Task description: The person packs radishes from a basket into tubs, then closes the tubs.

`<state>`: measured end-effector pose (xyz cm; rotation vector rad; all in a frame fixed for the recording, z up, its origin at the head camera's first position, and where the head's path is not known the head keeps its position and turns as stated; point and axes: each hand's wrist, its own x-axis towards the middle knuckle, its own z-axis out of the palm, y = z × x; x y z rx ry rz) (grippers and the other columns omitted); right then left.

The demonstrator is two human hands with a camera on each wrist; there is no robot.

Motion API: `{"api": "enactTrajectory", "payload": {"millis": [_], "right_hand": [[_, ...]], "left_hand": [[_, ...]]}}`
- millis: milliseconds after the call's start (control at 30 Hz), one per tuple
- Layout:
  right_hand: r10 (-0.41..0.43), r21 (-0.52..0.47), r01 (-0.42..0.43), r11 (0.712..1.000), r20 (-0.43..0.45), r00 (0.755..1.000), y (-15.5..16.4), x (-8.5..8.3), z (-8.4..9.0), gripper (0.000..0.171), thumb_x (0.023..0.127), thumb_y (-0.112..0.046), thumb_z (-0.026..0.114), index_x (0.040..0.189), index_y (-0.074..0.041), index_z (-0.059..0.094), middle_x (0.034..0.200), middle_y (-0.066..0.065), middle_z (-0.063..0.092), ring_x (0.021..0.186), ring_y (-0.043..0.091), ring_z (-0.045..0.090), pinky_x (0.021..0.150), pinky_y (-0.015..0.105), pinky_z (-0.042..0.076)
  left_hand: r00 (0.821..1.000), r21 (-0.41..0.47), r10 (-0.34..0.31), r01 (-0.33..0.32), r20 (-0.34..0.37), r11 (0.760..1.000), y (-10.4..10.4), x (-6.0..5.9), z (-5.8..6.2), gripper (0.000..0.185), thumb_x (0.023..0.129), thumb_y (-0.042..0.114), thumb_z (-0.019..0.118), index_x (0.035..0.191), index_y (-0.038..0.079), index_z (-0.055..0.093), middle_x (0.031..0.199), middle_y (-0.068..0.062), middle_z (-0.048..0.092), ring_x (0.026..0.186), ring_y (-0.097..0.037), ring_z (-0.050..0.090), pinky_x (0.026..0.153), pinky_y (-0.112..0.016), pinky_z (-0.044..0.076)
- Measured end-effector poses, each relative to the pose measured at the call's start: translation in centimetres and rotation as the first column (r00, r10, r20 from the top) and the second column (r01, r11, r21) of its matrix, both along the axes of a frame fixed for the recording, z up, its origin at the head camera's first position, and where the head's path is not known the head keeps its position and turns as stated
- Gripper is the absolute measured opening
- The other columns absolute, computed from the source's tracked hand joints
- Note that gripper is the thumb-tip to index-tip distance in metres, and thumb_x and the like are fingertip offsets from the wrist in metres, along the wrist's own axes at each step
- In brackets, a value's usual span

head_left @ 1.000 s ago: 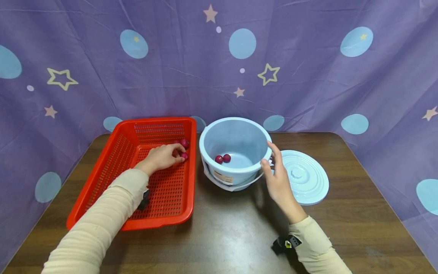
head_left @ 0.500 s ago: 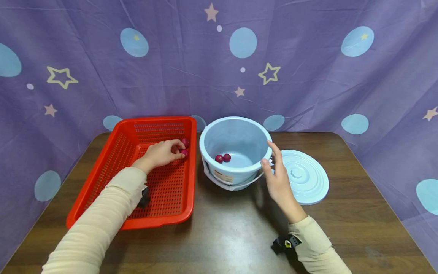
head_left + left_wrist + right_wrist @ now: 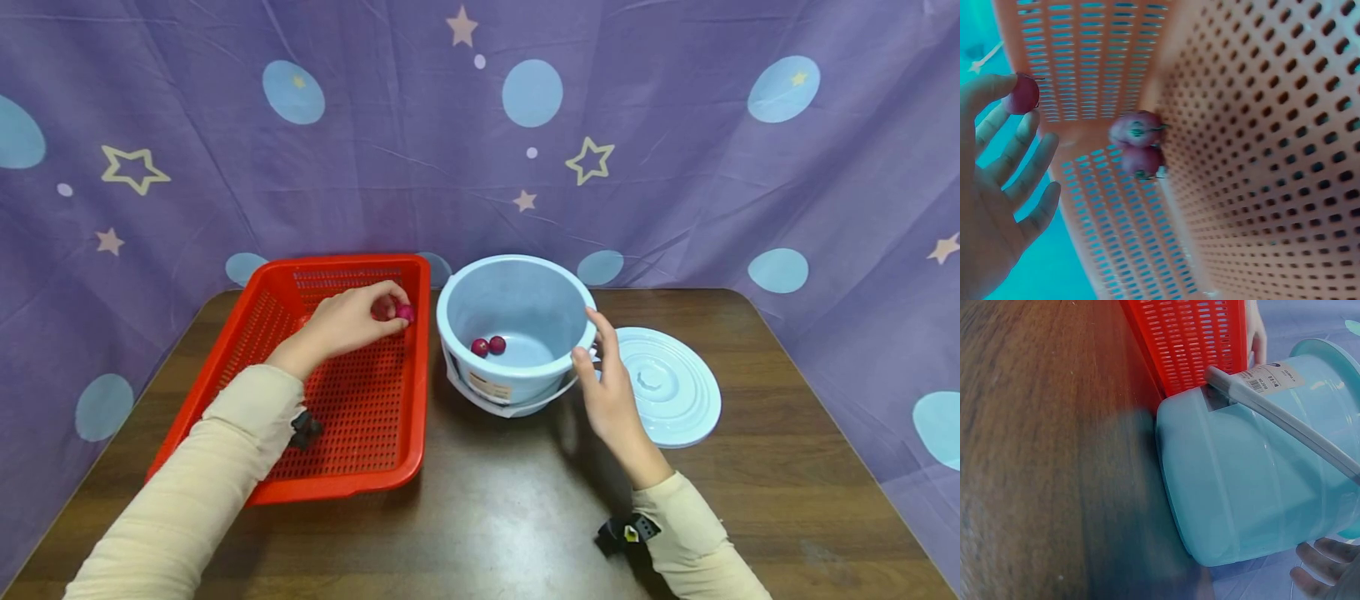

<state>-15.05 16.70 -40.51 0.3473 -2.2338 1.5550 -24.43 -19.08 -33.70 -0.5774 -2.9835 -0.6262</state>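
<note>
On the left, a red basket point(image 3: 337, 482) sits on the tabletop point(image 3: 480, 508). The left hand point(image 3: 342, 322) pinches a little red fruit point(image 3: 406, 313) by the basket's right wall, and at least two more fruits point(image 3: 1142, 161) lie in a corner. Next comes a blue bucket point(image 3: 536, 382) with two fruits point(image 3: 480, 347) already inside. So some are in, but the pinched one and the corner ones look left to do. The right hand's loose fingers touch the bucket's rim. The lid point(image 3: 669, 387) lies farthest right, off the bucket.
</note>
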Motion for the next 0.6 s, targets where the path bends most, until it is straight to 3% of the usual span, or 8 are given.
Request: {"api": "enactTrajectory", "payload": {"millis": [367, 600], "right_hand": [[0.0, 0.0, 0.0, 1.0, 0.004, 1.0, -0.1, 0.1, 0.1, 0.054, 0.102, -0.021, 0.051, 0.153, -0.022, 0.034, 0.124, 0.02, 0.059, 0.114, 0.023, 0.054, 0.091, 0.038, 0.04], [0.002, -0.004, -0.001, 1.0, 0.008, 1.0, -0.1, 0.1, 0.2, 0.054, 0.102, -0.021, 0.051, 0.153, -0.022, 0.033, 0.127, 0.021, 0.058, 0.116, 0.024, 0.053, 0.092, 0.038, 0.04]], "left_hand": [[0.996, 0.045, -0.025, 0.028, -0.08, 0.999, 1.0, 1.5, 2.4, 0.025, 0.087, 0.033, 0.074, 0.109, 0.027, 0.063, 0.091, 0.008, 0.064, 0.081, -0.014, 0.059, 0.07, -0.04, 0.044], [0.985, 0.093, -0.067, 0.082, -0.157, 0.992, 2.5, 2.7, 3.8, 0.026, 0.087, 0.033, 0.075, 0.11, 0.028, 0.063, 0.09, 0.008, 0.063, 0.079, -0.012, 0.058, 0.066, -0.037, 0.043]]}}
